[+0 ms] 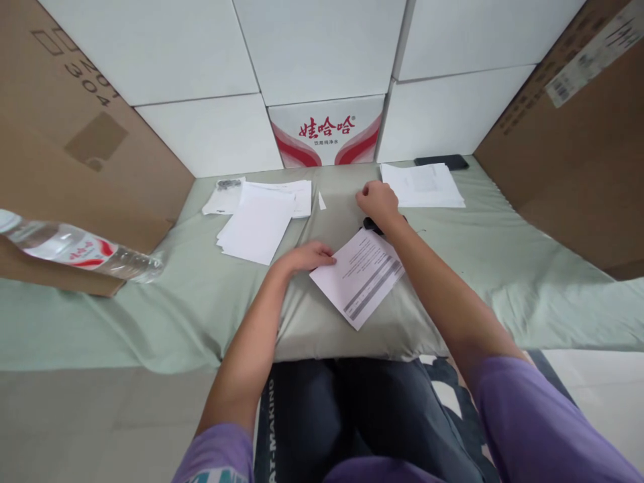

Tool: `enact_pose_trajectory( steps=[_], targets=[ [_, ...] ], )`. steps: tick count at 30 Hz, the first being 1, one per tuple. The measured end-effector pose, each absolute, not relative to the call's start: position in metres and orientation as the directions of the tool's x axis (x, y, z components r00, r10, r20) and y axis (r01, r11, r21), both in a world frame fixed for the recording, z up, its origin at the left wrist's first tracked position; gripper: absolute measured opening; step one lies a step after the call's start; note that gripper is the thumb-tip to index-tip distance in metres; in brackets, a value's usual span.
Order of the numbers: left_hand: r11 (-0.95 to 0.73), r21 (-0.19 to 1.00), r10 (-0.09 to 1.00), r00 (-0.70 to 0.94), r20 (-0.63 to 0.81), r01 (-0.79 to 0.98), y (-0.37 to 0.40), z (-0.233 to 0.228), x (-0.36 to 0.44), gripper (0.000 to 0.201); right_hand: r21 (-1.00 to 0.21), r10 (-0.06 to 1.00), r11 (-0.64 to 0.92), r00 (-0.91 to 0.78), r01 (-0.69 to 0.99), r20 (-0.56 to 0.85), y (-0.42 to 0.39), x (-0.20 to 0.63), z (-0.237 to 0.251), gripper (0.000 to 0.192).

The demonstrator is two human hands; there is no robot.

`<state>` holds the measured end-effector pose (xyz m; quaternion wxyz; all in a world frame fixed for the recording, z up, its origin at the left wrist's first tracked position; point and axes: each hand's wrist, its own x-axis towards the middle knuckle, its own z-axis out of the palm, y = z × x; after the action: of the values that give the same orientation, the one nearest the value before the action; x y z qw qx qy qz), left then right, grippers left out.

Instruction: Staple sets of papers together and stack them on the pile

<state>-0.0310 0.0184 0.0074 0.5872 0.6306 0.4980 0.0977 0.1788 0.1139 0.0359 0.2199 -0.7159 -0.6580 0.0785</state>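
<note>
counting first: one printed sheet (359, 276) lies tilted on the grey pillow (332, 322) in front of the person; one loose pile of white papers (259, 225) sits farther back to the left, and one neater stack of sheets (421, 184) lies farther back to the right; one small paper scrap (322, 200) rests between the two; one dark phone (441, 162) lies just behind the right stack; one plastic water bottle (75, 249) lies on its side at the far left, on the pale green cloth (503, 268) that covers the surface; one small clear bag (224, 194) with dark bits inside lies at the left pile's far corner; around all this stand white boxes (201, 134), one of them printed in red, the red-printed box (327, 137), with brown cardboard (75, 121) leaning at both sides; the right forearm crosses over the upper right edge of the printed sheet and hides part of it; the left hand (308, 257) lies flat, palm down, fingers together and stretched, their tips touching the sheet's left corner; it grips nothing; the right hand (378, 202) reaches farther forward, curled into a loose fist, knuckles up, resting over a small black object (371, 225) that shows only at the wrist side; i cannot tell whether the fingers actually clasp it; both arms stretch out from purple sleeves, elbows near the lap.
</note>
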Motion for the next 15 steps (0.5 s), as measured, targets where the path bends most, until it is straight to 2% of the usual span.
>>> enact_pose_trajectory(
  steps=[10, 15],
  targets=[
    [0.163, 0.828, 0.718, 0.511, -0.473, 0.537, 0.018, 0.011, -0.029, 0.02, -0.457, 0.977, -0.134, 0.195, 0.879, 0.089, 0.119, 0.18, 0.015, 0.03],
    [0.161, 0.837, 0.715, 0.523, -0.464, 0.523, 0.018, 0.01, -0.029, 0.02, -0.376, 0.977, -0.145, 0.193, 0.915, 0.093, 0.116, 0.176, 0.013, 0.03]
  ],
)
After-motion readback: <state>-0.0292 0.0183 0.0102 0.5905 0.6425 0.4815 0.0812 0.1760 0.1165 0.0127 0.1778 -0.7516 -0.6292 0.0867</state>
